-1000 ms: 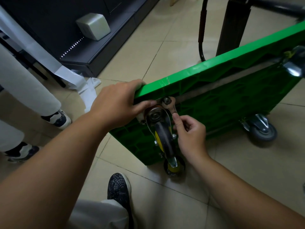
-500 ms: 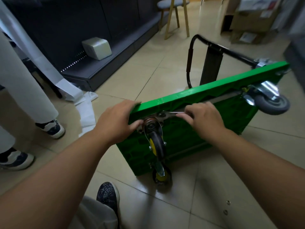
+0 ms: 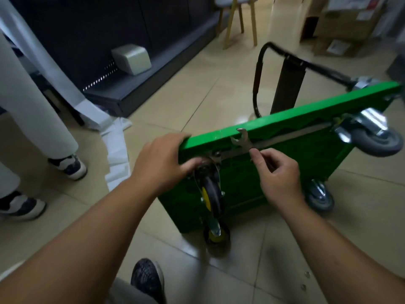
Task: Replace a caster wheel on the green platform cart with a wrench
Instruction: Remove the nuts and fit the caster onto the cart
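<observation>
Our left hand (image 3: 162, 165) grips the near top corner of the green platform cart (image 3: 306, 163), thumb beside the caster's mount. Our right hand (image 3: 279, 176) pinches the wrench (image 3: 242, 140) by its shaft, open end pointing up against the cart's upper edge. The cart stands tipped on its side on the tiled floor (image 3: 175, 99), its black caster wheel (image 3: 211, 198) with the yellow hub just below our left hand
</observation>
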